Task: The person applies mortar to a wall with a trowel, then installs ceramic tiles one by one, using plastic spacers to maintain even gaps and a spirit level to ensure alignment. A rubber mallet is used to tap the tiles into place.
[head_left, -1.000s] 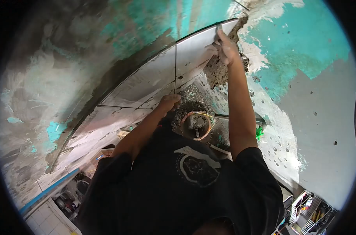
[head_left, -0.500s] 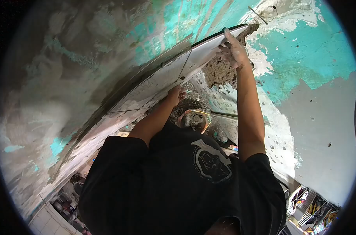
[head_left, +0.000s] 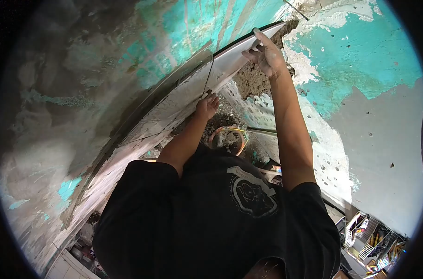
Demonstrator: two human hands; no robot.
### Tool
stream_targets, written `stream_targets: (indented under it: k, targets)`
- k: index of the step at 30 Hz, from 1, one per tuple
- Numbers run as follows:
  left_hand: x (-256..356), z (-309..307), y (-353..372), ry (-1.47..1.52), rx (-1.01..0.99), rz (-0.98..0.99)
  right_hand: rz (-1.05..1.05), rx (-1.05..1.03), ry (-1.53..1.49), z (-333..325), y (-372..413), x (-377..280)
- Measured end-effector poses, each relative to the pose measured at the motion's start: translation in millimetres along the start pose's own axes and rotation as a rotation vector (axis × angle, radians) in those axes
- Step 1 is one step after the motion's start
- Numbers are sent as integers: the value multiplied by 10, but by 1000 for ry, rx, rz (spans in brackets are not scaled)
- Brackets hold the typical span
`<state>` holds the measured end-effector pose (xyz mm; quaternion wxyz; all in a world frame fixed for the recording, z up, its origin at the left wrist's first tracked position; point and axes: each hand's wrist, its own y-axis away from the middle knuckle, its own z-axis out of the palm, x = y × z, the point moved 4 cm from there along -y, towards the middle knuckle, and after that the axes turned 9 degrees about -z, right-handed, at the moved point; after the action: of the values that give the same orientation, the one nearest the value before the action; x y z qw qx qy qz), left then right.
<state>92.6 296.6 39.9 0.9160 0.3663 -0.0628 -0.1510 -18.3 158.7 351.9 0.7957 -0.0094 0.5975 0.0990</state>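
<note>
Light tiles point(head_left: 186, 98) line the lower wall, with dark joints between them and a dark top edge. My right hand point(head_left: 266, 56) touches the upper right tile point(head_left: 237, 56) near its end, fingers apart, with brown mortar point(head_left: 252, 83) exposed below it. Close to the joint at the tile's lower side is my left hand point(head_left: 208, 104), its fingers partly curled and apart. Neither hand is wrapped round anything. Both hands have pale dust on them.
A round bucket point(head_left: 243, 144) with a coloured rim stands below my hands among rubble. A nail point(head_left: 296, 10) sticks out at the upper right. The turquoise wall point(head_left: 360, 56) is flaking. A wire rack point(head_left: 370, 239) with tools is at the lower right.
The view has shifted slightly. My left hand has moved up along the tile to the joint, and my right hand's fingers are spread more widely at the tile's end.
</note>
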Motion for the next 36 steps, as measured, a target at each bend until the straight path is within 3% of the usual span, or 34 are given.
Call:
stream_targets:
  k: [5,8,9,11,13,15,18,21,23,24,26,28,31,33,34,36]
  targets:
    - [-13,-47,-130,30,-15,21,34,-60,-37,-35,-33,28]
    - [-126,-107,-45,-320,148,-76,-6,-91,-3,-61,-26,52]
    - [-121,-42,81,-668,209,-42,-42,-115,-71,-115,-39,114]
    - [-80,294,479,-1370,326,32,-59,47,-207,-258,21,216]
    - [24,774,1031,-1800,136,595,-94,172,-260,-541,102,595]
    - [63,1440,1743,-2013,4,1227,-49,323,-172,-897,217,1261]
    - [-9,2284,2407,-2290,170,2054,184,366,-159,-1100,771,2431]
    - [-81,2797,2480,-2633,436,2124,295,251,-4,-1070,1181,3384]
    - [-128,2884,2357,-2865,585,2099,124,218,72,-923,1252,3584]
    - [-105,2887,2307,-2915,535,2143,35,203,113,-850,1259,3587]
    - [25,2826,2233,-3002,427,2219,119,153,49,-788,1254,3705]
    - [122,2815,2154,-3073,769,2168,269,239,-169,-780,1404,3990]
    - [-50,2886,2104,-3147,518,2379,265,166,183,-1159,1991,4886]
    - [-100,2902,2094,-3155,711,2282,392,267,396,-1660,2683,5368]
    - [-73,2893,2089,-3169,958,2078,453,297,490,-1816,3063,5552]
    - [-36,2920,2075,-3224,949,2142,317,651,467,-2196,3811,5736]
